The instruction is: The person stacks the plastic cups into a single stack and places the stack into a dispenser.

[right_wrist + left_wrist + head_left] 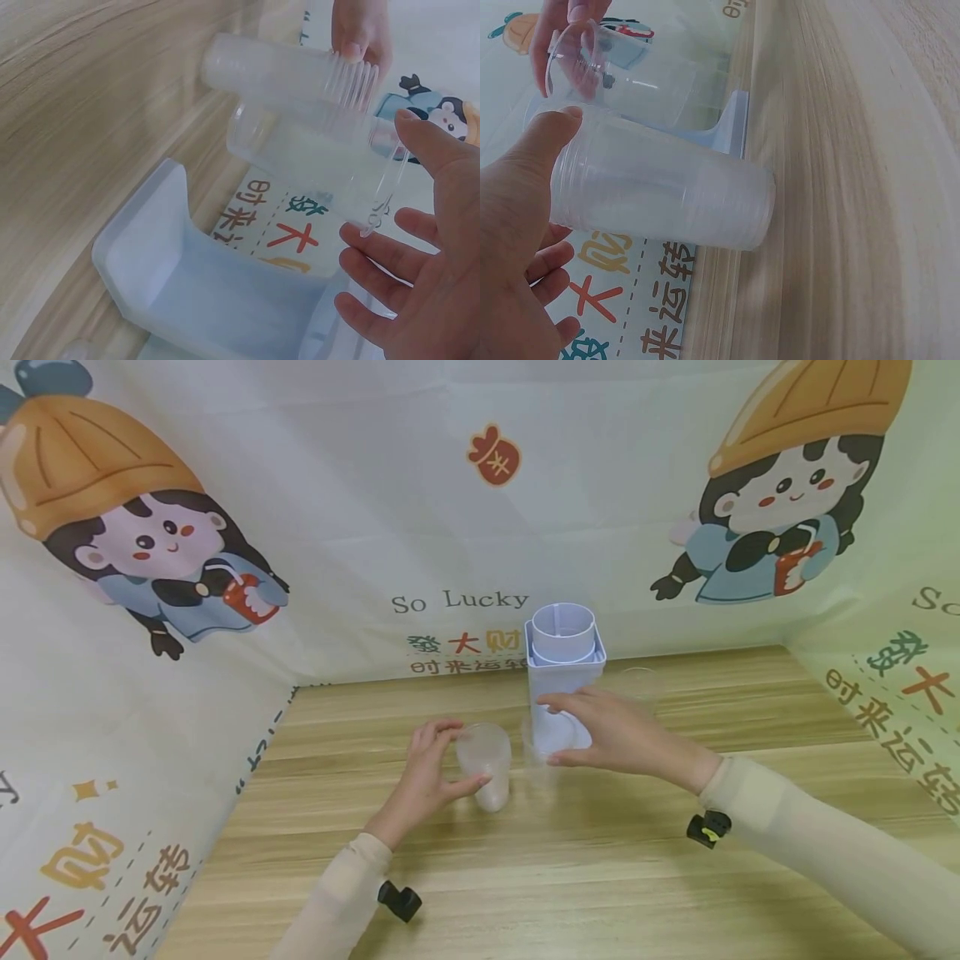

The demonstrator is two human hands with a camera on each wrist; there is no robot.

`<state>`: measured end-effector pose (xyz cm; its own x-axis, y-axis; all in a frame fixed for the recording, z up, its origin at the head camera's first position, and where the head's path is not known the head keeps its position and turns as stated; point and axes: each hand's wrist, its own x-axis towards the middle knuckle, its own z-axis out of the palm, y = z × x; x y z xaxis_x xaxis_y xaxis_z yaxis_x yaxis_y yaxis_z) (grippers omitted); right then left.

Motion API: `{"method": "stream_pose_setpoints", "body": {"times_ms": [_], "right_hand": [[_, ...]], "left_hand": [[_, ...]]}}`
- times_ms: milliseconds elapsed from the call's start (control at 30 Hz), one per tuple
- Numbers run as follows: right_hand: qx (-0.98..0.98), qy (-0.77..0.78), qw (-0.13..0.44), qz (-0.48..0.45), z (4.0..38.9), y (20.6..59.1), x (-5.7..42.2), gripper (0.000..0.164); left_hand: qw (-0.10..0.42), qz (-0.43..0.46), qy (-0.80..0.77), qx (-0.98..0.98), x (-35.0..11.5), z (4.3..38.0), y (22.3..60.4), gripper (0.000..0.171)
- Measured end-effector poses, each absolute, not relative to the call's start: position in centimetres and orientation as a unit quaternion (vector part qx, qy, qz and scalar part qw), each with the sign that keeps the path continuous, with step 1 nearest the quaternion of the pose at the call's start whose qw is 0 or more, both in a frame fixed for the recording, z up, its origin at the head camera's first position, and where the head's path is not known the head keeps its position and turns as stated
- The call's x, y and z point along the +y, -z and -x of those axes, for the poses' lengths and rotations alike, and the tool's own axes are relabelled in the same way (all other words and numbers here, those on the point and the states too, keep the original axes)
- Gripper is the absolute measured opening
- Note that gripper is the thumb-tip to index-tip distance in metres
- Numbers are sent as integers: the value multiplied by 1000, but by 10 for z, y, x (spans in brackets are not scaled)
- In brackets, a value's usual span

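My left hand (429, 777) grips a stack of nested clear plastic cups (483, 760) near its rims, thumb on one side and fingers on the other. In the left wrist view several rims show close together on the stack (667, 180), beside my thumb. To the right, my right hand (615, 731) pinches a single clear plastic cup (307, 157) at its rim between thumb and fingers. This cup stands close beside the stack and overlaps it in the right wrist view. Right behind it is a white cup dispenser (564, 681) with a round open tube on top.
Another clear cup (639, 681) stands right of the dispenser, partly hidden behind my right forearm. The wooden table (525, 877) ends at a printed cloth backdrop (337, 527) at the back and sides. Small black devices (401, 902) are strapped at both wrists.
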<state>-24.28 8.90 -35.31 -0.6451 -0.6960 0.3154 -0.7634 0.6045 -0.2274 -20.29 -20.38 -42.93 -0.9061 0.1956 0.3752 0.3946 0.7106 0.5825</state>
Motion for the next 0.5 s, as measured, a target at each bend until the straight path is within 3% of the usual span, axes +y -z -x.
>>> {"method": "stream_pose_setpoints", "body": {"times_ms": [500], "right_hand": [[-878, -186, 104, -428, 244, 338, 79, 75]], "left_hand": [[145, 159, 344, -914, -204, 203, 429, 65]]}}
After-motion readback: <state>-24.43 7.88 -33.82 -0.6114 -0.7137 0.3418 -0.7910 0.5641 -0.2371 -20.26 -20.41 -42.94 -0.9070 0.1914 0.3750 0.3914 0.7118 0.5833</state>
